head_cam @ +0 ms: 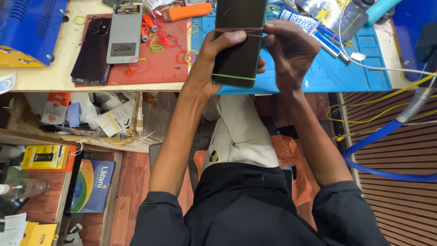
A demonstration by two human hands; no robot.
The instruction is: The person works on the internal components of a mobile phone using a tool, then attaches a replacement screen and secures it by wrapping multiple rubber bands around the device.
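Green band point(233, 77) already sits low around the black phone point(239, 43) that the left hand point(214, 61) grips above the blue mat point(359, 68), while right hand point(291, 52) fingers point(271, 41) pinch a brown band point(236, 30), half on.

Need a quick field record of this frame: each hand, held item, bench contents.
left hand: left hand grips the dark-screened rectangular phone by its edge, thumb across the glass
right hand: right hand pinches a thin reddish rubber band stretched over the phone
bands on phone: green rubber band near the lower end
under hands: blue work mat
left of hands: red mat with loose coloured bands, black phone back, grey phone frame
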